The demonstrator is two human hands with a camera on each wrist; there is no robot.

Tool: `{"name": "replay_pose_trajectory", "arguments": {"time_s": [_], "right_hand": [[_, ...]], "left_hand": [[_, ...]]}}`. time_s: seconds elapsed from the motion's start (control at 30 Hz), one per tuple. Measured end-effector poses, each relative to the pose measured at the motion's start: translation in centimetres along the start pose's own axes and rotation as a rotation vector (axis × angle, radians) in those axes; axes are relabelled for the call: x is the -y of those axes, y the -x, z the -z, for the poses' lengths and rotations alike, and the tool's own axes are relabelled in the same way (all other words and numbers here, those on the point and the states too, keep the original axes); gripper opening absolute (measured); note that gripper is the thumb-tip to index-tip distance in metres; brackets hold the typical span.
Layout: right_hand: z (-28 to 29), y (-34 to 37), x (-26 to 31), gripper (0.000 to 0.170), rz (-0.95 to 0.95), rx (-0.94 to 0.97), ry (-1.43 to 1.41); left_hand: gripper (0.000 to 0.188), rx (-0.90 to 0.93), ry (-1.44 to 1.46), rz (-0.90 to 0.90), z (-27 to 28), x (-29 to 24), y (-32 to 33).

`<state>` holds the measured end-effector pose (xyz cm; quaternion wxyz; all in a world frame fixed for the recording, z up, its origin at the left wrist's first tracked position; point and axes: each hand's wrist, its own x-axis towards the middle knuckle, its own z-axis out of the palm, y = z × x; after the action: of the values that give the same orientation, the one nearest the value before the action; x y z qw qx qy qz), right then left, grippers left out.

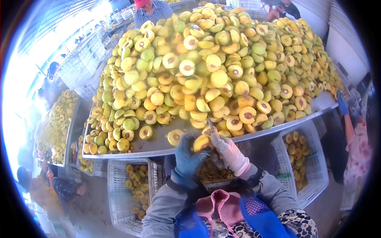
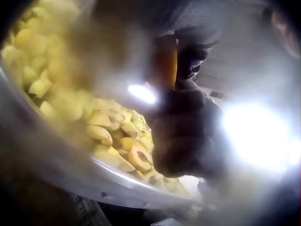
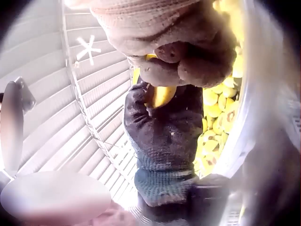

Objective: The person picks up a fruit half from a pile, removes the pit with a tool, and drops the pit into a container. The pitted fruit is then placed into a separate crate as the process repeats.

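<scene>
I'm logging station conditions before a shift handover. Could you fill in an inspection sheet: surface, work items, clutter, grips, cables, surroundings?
Surface: metal table, mostly covered by a fruit heap; some bare metal shows near the front.
Work items: yellow fruit piece and slim tool, both in hand.
Clutter: a fruit half lies at the heap's front edge; left crate and right crate, holding fruit, flank the worker.
Grips: left grip, dark-gloved, holds the fruit piece; right grip, pale-gloved, holds the tool.
Cables: nothing seen.
Surroundings: person in a red cap across the table; pale crates beyond, to the left.
</scene>
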<state>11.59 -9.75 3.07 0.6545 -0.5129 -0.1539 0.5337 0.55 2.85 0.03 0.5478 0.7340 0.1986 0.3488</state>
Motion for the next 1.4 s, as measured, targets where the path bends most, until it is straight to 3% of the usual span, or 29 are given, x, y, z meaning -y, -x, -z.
{"name": "replay_pose_trajectory", "arguments": {"time_s": [0.07,0.17,0.23,0.3,0.33,0.4,0.5,0.6,0.7,0.8,0.93,1.03,1.1,1.33,1.4], "right_hand": [[0.1,0.3,-0.6,0.047,-0.066,0.016,-0.051],[-0.3,1.2,-1.0,0.043,-0.024,0.014,-0.082],[-0.1,1.3,-1.0,0.041,-0.005,0.009,-0.103],[0.3,1.6,-0.9,0.040,0.009,0.019,-0.091],[0.7,1.5,-1.4,0.042,0.177,0.010,0.074],[1.4,1.4,-2.9,0.047,0.435,-0.008,0.334],[2.3,2.1,-3.6,0.055,0.537,-0.081,0.467],[2.7,4.2,-2.7,0.056,0.586,-0.093,0.912],[2.1,4.6,-2.3,0.055,0.507,-0.128,1.121],[2.1,4.6,-2.1,0.055,0.450,-0.103,1.162],[2.7,3.9,-2.8,0.052,0.474,-0.085,1.160],[3.3,3.0,-4.0,0.049,0.384,0.020,0.972],[3.5,3.1,-4.0,0.046,0.409,-0.001,1.090],[3.7,2.7,-5.7,0.041,0.476,0.057,0.962],[3.5,3.3,-4.4,0.042,0.424,0.045,1.076]], "left_hand": [[0.043,0.052,0.152,0.127,-0.5,-1.5,1.1],[0.042,0.090,-0.165,-0.214,-1.2,-2.6,1.9],[0.042,0.088,-0.052,-0.159,-1.8,-2.4,2.4],[0.042,0.066,0.376,0.106,-2.3,-0.9,2.7],[0.042,0.038,0.546,0.198,-2.5,-0.9,2.7],[0.042,-0.029,0.714,0.212,-2.8,-1.7,2.5],[0.040,-0.066,0.313,0.155,-1.9,-2.5,2.8],[0.036,-0.122,-0.160,-0.241,-2.0,-2.7,2.9],[0.034,-0.025,-0.381,-0.360,-1.6,-3.4,2.6],[0.033,-0.045,-0.238,-0.165,-2.2,-3.2,3.0],[0.036,-0.149,-0.232,-0.220,-3.0,-3.4,3.3],[0.038,-0.173,-0.148,-0.205,-3.7,-3.3,3.5],[0.038,-0.168,-0.094,-0.189,-3.8,-1.6,3.9],[0.035,-0.133,-0.325,-0.248,-2.8,-1.4,4.2],[0.036,-0.149,-0.410,-0.313,-2.8,-1.8,4.0]]}}
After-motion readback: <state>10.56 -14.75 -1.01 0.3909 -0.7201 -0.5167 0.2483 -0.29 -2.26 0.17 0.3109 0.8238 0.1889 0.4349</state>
